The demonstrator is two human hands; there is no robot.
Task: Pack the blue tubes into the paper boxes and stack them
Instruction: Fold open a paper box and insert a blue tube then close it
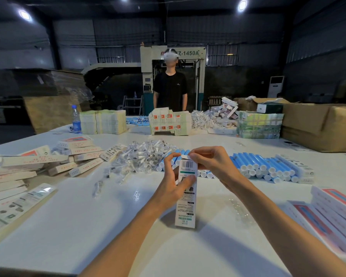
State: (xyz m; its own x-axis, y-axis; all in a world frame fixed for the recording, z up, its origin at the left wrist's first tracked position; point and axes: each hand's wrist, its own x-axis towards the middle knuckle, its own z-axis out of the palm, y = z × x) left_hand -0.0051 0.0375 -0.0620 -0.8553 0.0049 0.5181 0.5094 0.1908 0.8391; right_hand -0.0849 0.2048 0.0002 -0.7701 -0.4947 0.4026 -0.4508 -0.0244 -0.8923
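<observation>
The left hand (pixel 173 184) grips a long paper box (pixel 186 208) around its upper half, upright over the white table (pixel 88 216), while the right hand (pixel 214 163) pinches the box's top flap (pixel 185 156), with blue tubes (pixel 262 164) heaped just behind the box and other boxes (pixel 78 156) piled to its left.

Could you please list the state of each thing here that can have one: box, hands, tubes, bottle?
paper box, upright, top flap raised
left hand, grips the box's middle
right hand, pinches the top flap
blue tubes, lying piled on the table
water bottle, upright, capped
</observation>
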